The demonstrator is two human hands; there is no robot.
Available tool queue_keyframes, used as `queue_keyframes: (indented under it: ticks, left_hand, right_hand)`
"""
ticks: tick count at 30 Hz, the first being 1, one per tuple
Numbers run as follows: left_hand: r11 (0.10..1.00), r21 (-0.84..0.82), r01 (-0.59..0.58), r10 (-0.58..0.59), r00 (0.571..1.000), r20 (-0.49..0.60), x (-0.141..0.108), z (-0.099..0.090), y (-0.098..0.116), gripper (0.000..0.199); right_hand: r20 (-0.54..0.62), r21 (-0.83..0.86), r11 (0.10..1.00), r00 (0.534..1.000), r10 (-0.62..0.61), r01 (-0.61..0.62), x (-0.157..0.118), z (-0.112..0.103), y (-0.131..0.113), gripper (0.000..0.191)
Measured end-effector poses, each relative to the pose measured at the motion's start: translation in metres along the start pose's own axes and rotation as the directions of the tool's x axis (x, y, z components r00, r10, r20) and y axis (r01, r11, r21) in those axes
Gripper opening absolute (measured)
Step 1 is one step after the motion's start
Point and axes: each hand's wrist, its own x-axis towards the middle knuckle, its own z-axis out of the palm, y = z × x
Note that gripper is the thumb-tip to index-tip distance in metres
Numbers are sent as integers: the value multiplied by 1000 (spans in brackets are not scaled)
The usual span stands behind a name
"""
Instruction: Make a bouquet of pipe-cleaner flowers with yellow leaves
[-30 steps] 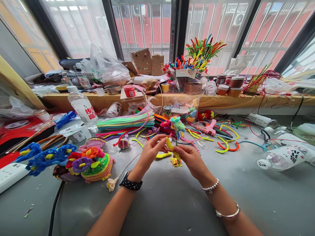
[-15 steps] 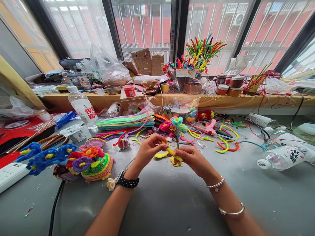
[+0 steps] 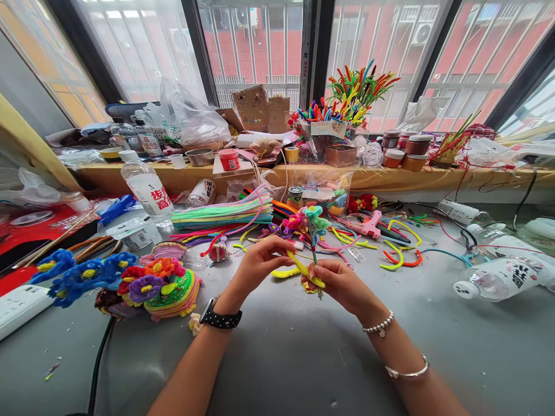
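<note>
Stem ends [image 3: 320, 294] have come into view below the fingers of the right hand [image 3: 340, 283] since the earlier frame, and the left wrist, with its black watch [image 3: 220, 316], has shifted slightly outward.

Nearest lies the bare grey front of the desk [image 3: 295, 364], its near edge out of sight; both forearms reach over it towards the far edge. Above its middle, the left hand [image 3: 262, 266] has its fingertips drawn together, pinching the far end of a yellow strip [image 3: 300, 264]. The strip's long axis slants between the hands, from far left at that pinch to near right, where the other end passes the right fingertips and pokes out just below them. The right hand is closed thumb to finger on the stems of a small flower bundle [image 3: 314, 218], which stands roughly upright, blooms up. So the strip crosses the stems at a slant, and the right hand is the nearer to that crossing; whether strip and stems touch I cannot tell.

Just beyond the hands, a yellow curved piece [image 3: 285, 273] lies on the desk. Farther off, towards the far edge, are a pastel sheaf of fuzzy stems [image 3: 221, 216] on the left and a pink glue gun [image 3: 370, 225] on the right, with the windowsill [image 3: 381, 181] behind.
</note>
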Motion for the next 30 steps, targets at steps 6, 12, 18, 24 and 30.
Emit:
queue_keyframes:
  ticks: [6,12,18,24,30]
  left_hand:
    - [995,93,-32,45,989,-138,-1,7,-6,17]
    - [976,189,-110,137,981,-135,-2,5,-5,10]
    - [967,228,-117,145,984,-108,-3,3,-1,10]
    - [935,340,-97,184,955,-232,-7,11,-5,8]
    - [913,383,-140,239,945,-224,-6,13,-4,7]
  right_hand:
    - [-8,-70,997,999,-33,32,1,3,-3,24]
    - [-57,-93,993,996,-76,70,1,2,-2,24]
    - [-60,-122,990,995,-85,77,1,3,-1,22]
    - [-86,-139,986,991,-101,88,2,1,-1,23]
    - [-111,-124,986,985,-130,116,3,0,0,21]
